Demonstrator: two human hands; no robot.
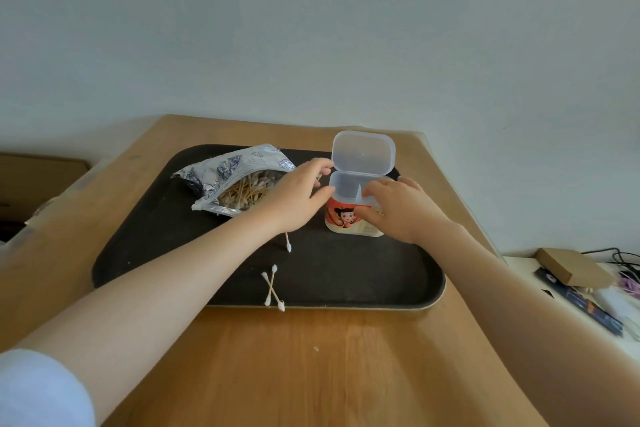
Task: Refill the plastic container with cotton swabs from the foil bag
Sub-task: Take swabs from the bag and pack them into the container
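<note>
Small translucent plastic container [353, 208] with a cartoon label, upright on the right half of a dark rectangular tray [145, 253], hinged lid [363, 152] flipped up, inside seemingly empty, with a divider wall. Held on both sides, probably to keep such a light box from tipping: left hand [298, 198] against its left wall, thumb near the rim, fingers [322, 166] curved loosely and not clenched; right hand [401, 208] wrapped around the front and right wall, fingers pressing on the label.

Just beside the left hand, a crinkled silver foil bag [228, 177], lying flat with open mouth toward the container, full of wooden-stick cotton swabs [242, 192]. Three loose swabs [273, 288] on the near part of the tray, one pair crossed at the edge. Underneath, a smooth wooden worktop [311, 374]. Refilling seemingly not yet begun.
</note>
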